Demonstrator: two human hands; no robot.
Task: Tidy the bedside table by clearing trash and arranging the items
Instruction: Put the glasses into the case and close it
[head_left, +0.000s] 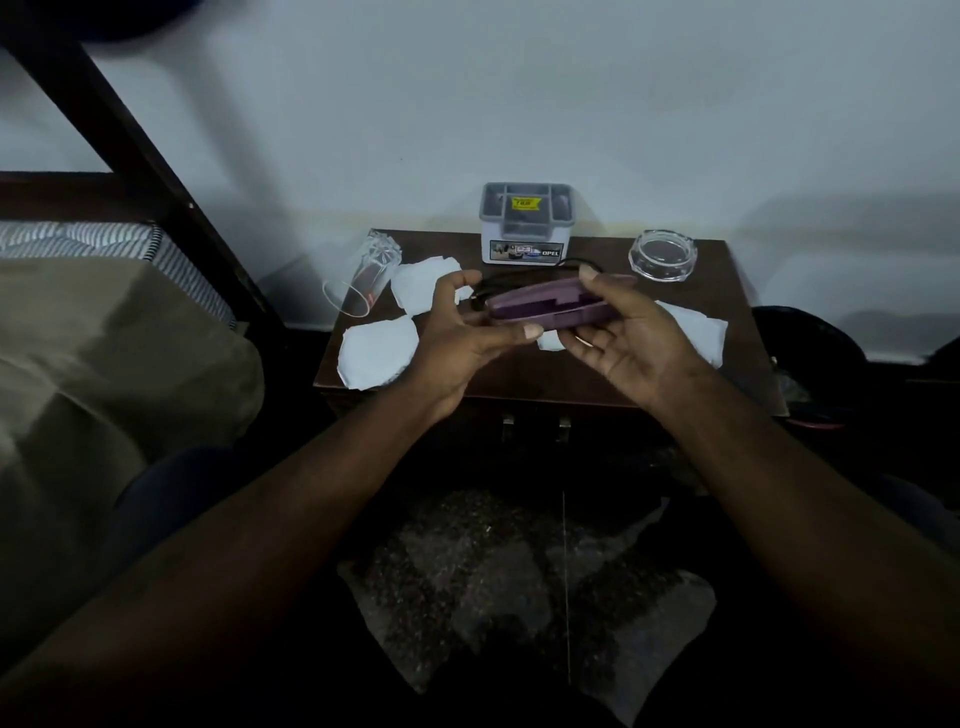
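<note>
Both hands hold the purple case (545, 307) just above the middle of the bedside table (571, 376), left hand (462, 338) curled round its left end, right hand (636, 340) pinching its right end, likely steadying it for closing, with paper scraps (378, 353) lying beneath.

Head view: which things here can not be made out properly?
Head view only.
The black cord-like item: mostly hidden behind the purple case and left hand; identity unclear.
The paper scrap: partly covered by the right hand.
The organizer box label: small print unreadable.
The dark bin, right of the bedside table: too dim to see contents.
</note>
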